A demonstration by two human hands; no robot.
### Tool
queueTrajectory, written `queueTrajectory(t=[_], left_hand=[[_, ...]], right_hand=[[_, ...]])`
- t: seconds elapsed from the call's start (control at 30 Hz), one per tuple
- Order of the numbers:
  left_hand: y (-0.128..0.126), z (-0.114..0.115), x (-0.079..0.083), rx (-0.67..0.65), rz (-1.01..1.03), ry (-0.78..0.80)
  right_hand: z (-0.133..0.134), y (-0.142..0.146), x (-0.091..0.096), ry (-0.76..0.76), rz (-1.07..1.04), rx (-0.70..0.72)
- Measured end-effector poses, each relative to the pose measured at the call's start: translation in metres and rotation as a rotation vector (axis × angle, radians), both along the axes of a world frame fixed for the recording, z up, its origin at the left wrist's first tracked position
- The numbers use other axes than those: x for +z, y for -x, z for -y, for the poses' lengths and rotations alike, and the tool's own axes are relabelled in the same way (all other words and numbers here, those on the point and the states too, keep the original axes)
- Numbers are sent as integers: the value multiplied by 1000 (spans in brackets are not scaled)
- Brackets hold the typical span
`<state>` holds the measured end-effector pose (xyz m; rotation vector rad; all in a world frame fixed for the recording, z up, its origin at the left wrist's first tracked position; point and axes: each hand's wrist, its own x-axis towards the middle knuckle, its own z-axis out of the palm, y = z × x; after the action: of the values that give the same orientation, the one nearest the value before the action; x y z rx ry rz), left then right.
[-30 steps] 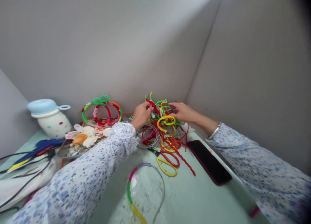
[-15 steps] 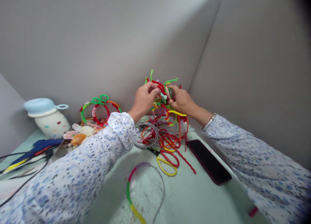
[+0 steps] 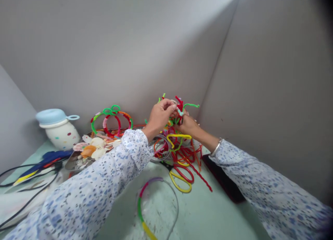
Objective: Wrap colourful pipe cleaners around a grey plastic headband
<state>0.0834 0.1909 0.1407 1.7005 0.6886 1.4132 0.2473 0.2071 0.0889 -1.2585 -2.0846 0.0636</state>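
A tangle of red, green, yellow and orange pipe cleaners [image 3: 182, 149] lies in the far corner of the pale green table [image 3: 203, 212]. My left hand [image 3: 159, 115] pinches strands at the top of the tangle, lifted above the table. My right hand [image 3: 187, 124] is closed on the same bunch just to its right, the fingers partly hidden by the strands. Red and green ends [image 3: 182, 104] stick up between the two hands. A half-wrapped headband [image 3: 145, 205] with pink, green and yellow sections lies flat in front of me.
A dark phone [image 3: 226, 184] lies at the right under my right forearm. Grey wire headbands [image 3: 162, 149] sit beside the tangle. At left: finished wrapped headbands [image 3: 111, 118], a tray of shells [image 3: 88, 151], a white spotted jar with blue lid [image 3: 58, 129], a glue gun and black cables [image 3: 33, 167].
Both hands went from resting on the pile to lifting a bunch of pipe cleaners off it. They now hold it closer together, the right hand tucked lower beneath the left.
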Motion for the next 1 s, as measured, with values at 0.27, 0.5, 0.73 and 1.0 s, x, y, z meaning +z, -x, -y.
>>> queueTrajectory(t=[0.27,0.5,0.73,1.0], left_hand=[[31,-17,2,240,-118,-72],[45,-9,20,299,-2,-63],[95,11,38,369,260,-32],[121,50,18,395,481,133]], right_hand=[[-11,-20,-2,-106,178,-171],[-17,-41,-5,-140,204,-195],[-18,-55,-18,-124,243,-205],[-40,-49,-44,146,373,-52]])
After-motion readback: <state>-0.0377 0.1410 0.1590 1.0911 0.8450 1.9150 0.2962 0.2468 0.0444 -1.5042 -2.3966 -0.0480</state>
